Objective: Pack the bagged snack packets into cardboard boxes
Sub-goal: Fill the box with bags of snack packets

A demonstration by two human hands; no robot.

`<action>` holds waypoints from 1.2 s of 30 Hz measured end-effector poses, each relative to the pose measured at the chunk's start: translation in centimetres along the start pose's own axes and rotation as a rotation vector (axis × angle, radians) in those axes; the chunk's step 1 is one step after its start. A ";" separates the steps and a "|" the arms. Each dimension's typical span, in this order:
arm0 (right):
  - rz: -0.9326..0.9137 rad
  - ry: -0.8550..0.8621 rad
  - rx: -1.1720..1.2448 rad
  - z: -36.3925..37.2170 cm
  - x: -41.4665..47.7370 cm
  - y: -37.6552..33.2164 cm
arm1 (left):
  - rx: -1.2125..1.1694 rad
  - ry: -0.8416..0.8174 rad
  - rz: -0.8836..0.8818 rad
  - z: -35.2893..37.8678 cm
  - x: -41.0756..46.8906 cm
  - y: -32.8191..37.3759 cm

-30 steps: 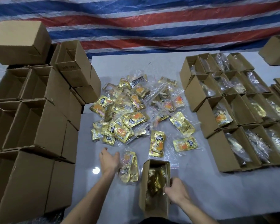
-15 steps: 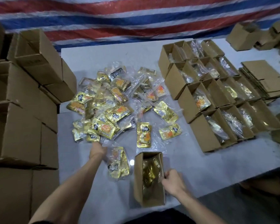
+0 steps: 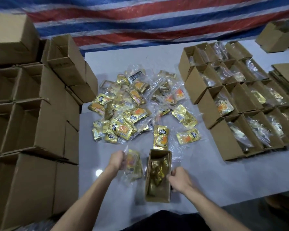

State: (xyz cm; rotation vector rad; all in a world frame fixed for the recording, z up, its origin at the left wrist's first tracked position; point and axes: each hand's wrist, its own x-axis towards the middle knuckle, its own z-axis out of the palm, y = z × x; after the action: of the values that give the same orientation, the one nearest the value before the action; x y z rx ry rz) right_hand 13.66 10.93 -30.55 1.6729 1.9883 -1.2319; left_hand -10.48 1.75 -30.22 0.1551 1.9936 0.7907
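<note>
Open box [image 3: 157, 198] stands on grey table [image 3: 223, 177], gold packets inside it. Right hand [image 3: 179, 179] at the box's right side, fingers curled over the right wall, gripping it. Left hand [image 3: 118, 160] just left of the box, fingers clenched round a bagged bundle [image 3: 134, 166] of packets. Bundle sits just beside the box's left wall; touching or not, cannot tell. Loose pile [image 3: 132, 112] of bagged packets lies beyond the box. Filled boxes [image 3: 232, 114] in rows to its right, empty boxes [image 3: 32, 117] stacked to its left.
</note>
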 end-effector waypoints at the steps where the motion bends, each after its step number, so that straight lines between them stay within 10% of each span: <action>1: -0.009 0.000 0.006 0.2 0.1 -0.1 | -0.083 -0.012 -0.003 0.1 -1.1 -0.3; 6: -0.056 -0.009 0.018 0.7 0.1 -0.5 | -0.300 -0.031 0.003 0.0 -4.9 -0.8; 12: -0.072 -0.040 -0.031 0.0 0.2 -0.5 | 0.653 0.051 0.377 -1.8 -8.7 0.9; 26: -0.166 -0.183 0.164 -0.1 0.6 0.2 | -0.321 -0.210 0.434 -1.2 -17.5 7.3; 36: -0.174 -0.193 0.111 -0.5 0.8 0.7 | -0.230 -0.234 0.357 2.9 -15.1 5.7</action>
State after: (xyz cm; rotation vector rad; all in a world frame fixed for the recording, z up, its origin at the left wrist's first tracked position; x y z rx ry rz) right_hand 14.27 11.82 -31.05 1.3895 2.0129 -1.5274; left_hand -1.09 1.36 -16.79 0.4562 1.6611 1.1666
